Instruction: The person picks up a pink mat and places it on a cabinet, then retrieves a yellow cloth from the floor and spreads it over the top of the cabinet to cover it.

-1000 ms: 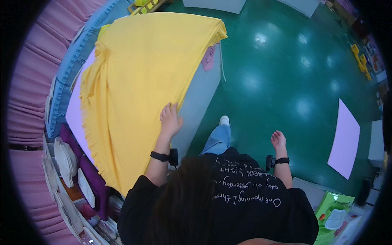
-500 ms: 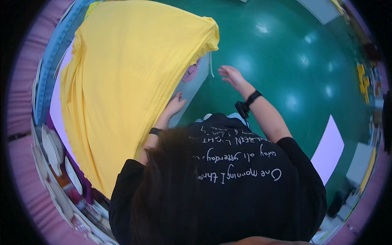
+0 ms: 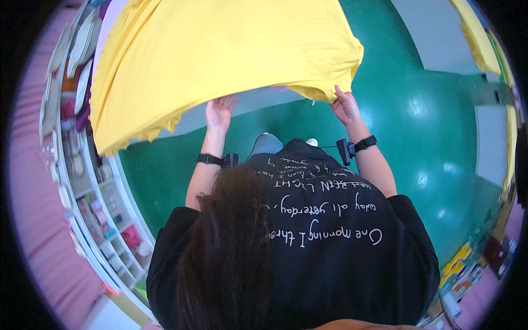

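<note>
A large yellow sheet [image 3: 231, 49] with a gathered edge spreads over a light surface in front of me, its near edge lifted. My right hand [image 3: 345, 107] pinches the sheet's near right corner, thumb and fingers closed on the cloth. At the middle of that edge my left hand [image 3: 219, 114] is raised, palm showing. Its fingers are stretched out and slightly apart, touching or just under the hem, with their tips partly hidden. Below the hem a grey side panel [image 3: 201, 116] shows.
Green floor [image 3: 418, 154] lies around and to the right. On the left stands a white shelf unit [image 3: 124, 214] with small items. A grey-topped table [image 3: 440, 36] with yellow cloth along its edge is at the far right. Black straps with small devices [image 3: 345, 151] sit on both wrists.
I have turned left, so the sheet's near edge now runs across in front of me. My right hand has gone from free to gripping the corner. My left hand has come up to the hem.
</note>
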A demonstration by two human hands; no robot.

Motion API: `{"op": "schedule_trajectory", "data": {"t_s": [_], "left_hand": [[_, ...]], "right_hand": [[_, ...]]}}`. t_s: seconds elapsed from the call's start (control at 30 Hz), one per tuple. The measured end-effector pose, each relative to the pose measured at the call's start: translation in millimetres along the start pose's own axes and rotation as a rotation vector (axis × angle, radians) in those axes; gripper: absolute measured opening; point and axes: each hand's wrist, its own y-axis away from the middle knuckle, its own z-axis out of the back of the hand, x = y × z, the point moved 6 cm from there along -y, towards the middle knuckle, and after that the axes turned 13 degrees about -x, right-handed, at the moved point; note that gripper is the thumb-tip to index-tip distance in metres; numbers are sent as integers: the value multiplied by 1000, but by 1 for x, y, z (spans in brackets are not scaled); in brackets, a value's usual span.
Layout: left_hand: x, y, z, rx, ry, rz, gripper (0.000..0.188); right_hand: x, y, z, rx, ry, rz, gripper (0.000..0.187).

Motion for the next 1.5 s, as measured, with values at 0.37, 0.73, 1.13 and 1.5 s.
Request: {"op": "schedule_trajectory", "data": {"t_s": [0.37, 0.73, 1.13, 1.5], "left_hand": [[-8, 29, 20, -121, 549, -76, 32], [-93, 17, 50, -123, 464, -488, 39], [-125, 43, 129, -677, 26, -853, 36], [-114, 15, 172, -655, -130, -425, 36]], "right_hand": [[2, -3, 14, -5, 437, 2, 24], [9, -15, 33, 18, 655, -104, 38], [17, -9, 23, -59, 575, -15, 33], [35, 0, 23, 47, 270, -292, 12]]}}
